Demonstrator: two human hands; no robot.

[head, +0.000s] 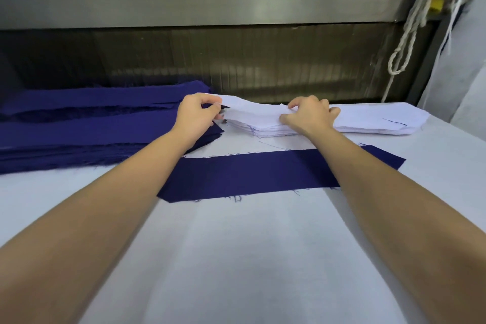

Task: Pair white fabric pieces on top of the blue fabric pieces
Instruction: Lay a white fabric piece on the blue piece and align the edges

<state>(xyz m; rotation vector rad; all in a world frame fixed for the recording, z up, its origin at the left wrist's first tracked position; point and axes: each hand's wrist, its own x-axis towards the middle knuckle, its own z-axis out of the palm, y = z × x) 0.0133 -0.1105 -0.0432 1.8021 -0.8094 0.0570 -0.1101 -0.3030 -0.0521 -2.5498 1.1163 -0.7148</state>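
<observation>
Both arms stretched forward; left hand (196, 113) pinching, right hand (309, 113) fingers curled, palm down

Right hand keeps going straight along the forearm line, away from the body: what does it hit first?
The right hand already rests on the white stack. Pushed on, it would likely slide over the stack and off the table's far edge toward the dark ribbed panel; depth there is unclear.
</observation>
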